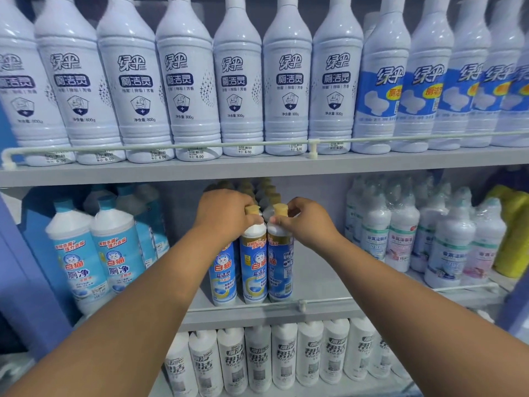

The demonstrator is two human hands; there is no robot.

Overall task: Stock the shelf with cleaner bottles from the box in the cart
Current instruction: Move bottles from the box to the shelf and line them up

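Three blue-labelled cleaner bottles with gold caps stand at the front of the middle shelf [320,285]. My left hand [223,214] grips the neck of the middle bottle [253,270]. My right hand [307,220] pinches the neck of the right bottle [280,267], whose label faces sideways. The left bottle [223,276] stands partly behind my left wrist. More gold-capped bottles line up behind them. The box and the cart are out of view.
White bottles fill the top shelf [257,164] behind a rail. Light-blue bottles [97,253] stand left of my hands, shrink-wrapped white bottles [400,236] to the right, and a yellow bottle [512,230] at far right. White bottles [257,356] crowd the bottom shelf.
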